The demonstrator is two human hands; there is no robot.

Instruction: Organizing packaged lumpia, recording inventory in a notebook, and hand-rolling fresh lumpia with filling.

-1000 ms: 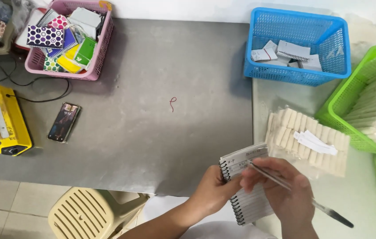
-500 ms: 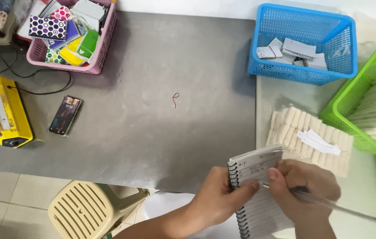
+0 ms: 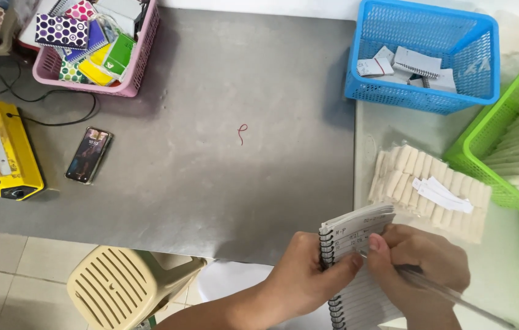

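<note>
Now: left hand (image 3: 305,278) fingers clamp spiral notebook (image 3: 357,269) at binding; right hand (image 3: 421,269) pinches pen (image 3: 455,296), tip beside left thumb (keep pad steady, brace wrist).

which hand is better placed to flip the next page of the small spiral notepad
Left, probably. The left hand already grips the white spiral-bound notepad at its wire edge, thumb on the page. The right hand is occupied with a clear pen.

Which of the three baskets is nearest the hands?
The green basket at the right edge, holding pale stacked strips; the blue basket sits farther back, and the pink basket is far left.
</note>
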